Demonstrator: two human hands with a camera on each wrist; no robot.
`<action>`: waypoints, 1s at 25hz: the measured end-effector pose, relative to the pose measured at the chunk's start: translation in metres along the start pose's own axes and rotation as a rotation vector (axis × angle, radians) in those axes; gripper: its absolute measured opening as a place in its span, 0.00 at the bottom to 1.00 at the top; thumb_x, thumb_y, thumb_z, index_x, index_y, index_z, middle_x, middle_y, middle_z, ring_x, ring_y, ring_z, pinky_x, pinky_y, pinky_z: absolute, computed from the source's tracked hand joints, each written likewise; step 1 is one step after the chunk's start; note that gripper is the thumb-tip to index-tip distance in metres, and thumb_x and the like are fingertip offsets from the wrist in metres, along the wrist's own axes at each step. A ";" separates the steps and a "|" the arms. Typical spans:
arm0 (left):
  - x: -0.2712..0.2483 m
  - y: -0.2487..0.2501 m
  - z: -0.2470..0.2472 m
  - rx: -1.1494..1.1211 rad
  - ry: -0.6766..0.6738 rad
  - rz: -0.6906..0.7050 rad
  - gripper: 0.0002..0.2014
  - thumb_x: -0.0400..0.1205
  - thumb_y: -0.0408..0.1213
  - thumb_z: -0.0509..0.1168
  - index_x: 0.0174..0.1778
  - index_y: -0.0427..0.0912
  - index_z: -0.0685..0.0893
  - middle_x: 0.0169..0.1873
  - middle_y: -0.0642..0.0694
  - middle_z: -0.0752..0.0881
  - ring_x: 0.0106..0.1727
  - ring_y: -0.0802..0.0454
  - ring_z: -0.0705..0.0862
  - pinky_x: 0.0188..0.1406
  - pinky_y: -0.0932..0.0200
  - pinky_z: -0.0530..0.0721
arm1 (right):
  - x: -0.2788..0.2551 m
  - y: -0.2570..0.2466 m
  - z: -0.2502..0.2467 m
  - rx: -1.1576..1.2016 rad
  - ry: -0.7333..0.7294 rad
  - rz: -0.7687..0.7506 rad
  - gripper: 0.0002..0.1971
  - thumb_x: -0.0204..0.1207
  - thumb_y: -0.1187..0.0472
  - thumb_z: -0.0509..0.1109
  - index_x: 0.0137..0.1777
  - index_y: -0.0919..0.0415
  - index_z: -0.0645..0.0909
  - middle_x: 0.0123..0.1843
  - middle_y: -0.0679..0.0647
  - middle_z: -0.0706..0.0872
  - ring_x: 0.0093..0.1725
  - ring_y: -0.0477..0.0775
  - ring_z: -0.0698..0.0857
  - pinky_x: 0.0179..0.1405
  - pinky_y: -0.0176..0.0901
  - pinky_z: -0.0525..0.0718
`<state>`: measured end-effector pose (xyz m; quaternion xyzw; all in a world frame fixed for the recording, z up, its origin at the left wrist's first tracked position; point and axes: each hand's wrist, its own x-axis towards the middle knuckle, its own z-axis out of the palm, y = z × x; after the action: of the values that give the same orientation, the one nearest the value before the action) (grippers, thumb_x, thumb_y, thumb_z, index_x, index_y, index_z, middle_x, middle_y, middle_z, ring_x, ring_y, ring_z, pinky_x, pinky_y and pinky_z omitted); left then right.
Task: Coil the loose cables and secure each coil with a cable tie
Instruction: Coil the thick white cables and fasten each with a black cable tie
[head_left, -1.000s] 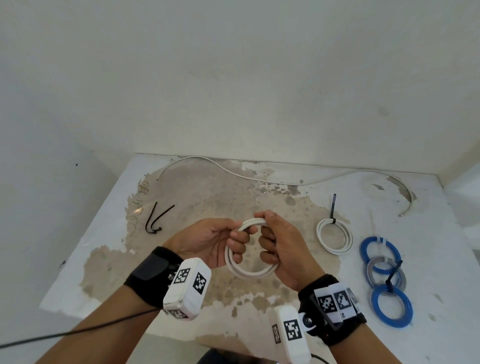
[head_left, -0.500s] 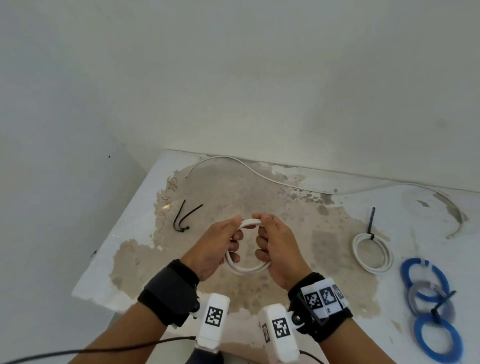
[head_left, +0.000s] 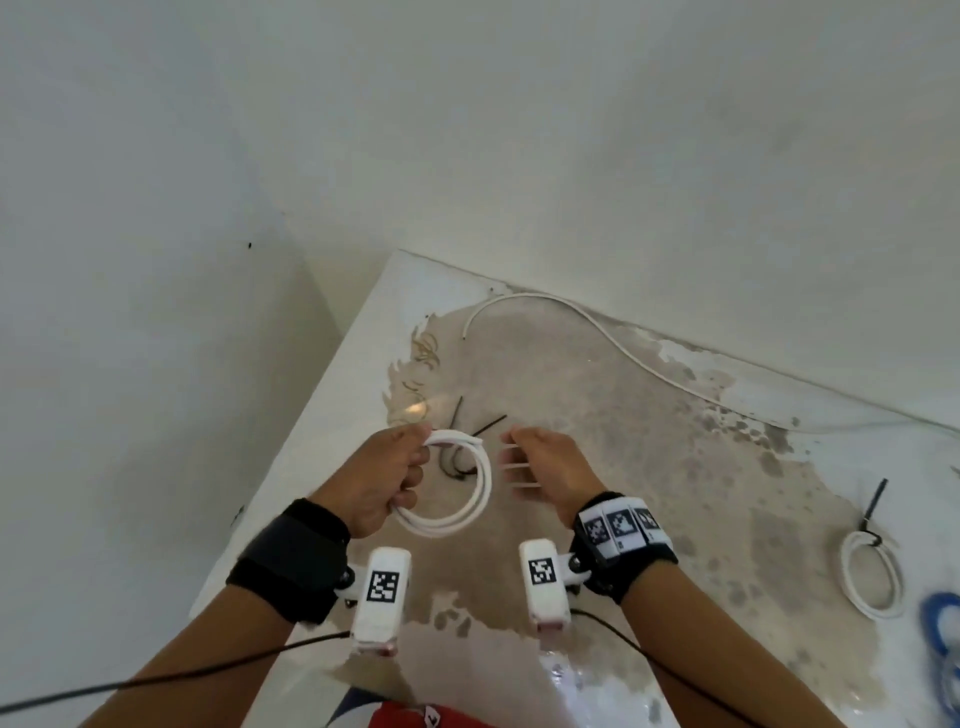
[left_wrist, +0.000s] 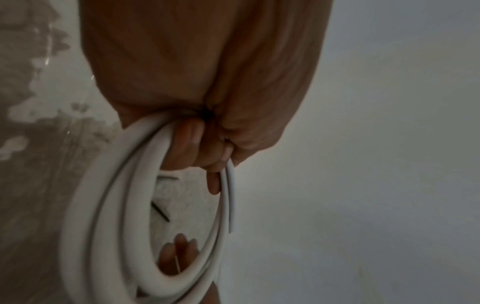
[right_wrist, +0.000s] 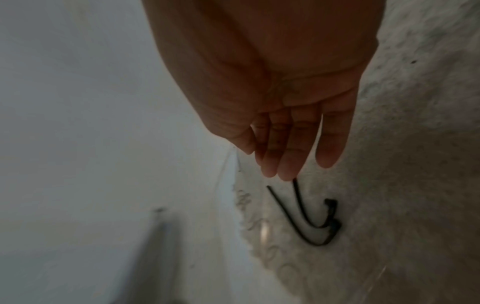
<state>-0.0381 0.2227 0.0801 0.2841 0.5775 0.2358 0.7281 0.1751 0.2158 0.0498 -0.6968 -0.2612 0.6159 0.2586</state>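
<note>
The left hand grips a white cable coil, fingers curled round its near-left side, so the ring hangs just above the table. Beside it, apart from the coil, the right hand is empty with its fingers stretched out straight and close together, pointing toward two black cable ties that lie on the table just beyond the fingertips and do not touch them. In the head view the ties show partly through and past the coil. Farther right lies a tied white coil, with blue coils at the frame edge. A loose white cable curves along the back of the worn, patchy tabletop, under a plain pale wall.
</note>
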 end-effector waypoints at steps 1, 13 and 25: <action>0.006 0.004 -0.013 0.002 -0.012 -0.003 0.13 0.91 0.44 0.56 0.50 0.42 0.82 0.31 0.51 0.60 0.29 0.55 0.52 0.16 0.66 0.56 | 0.018 0.001 0.009 -0.068 0.067 0.015 0.14 0.87 0.54 0.65 0.53 0.62 0.88 0.48 0.58 0.92 0.39 0.55 0.89 0.44 0.50 0.88; 0.042 0.025 -0.055 0.037 -0.058 -0.017 0.11 0.92 0.45 0.55 0.47 0.44 0.75 0.30 0.52 0.63 0.26 0.57 0.55 0.18 0.64 0.58 | 0.089 0.014 0.021 -0.629 0.363 0.027 0.20 0.80 0.51 0.68 0.30 0.63 0.83 0.33 0.59 0.89 0.37 0.63 0.86 0.38 0.45 0.84; 0.009 0.008 0.094 0.115 -0.057 0.111 0.11 0.92 0.43 0.54 0.46 0.44 0.75 0.29 0.52 0.63 0.27 0.56 0.54 0.19 0.63 0.56 | -0.086 -0.001 -0.121 0.100 0.160 -0.512 0.13 0.90 0.66 0.58 0.52 0.59 0.85 0.36 0.50 0.86 0.38 0.51 0.84 0.36 0.44 0.78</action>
<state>0.0557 0.2210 0.0949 0.3637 0.5522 0.2343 0.7126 0.2864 0.1527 0.1258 -0.6409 -0.3768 0.4857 0.4598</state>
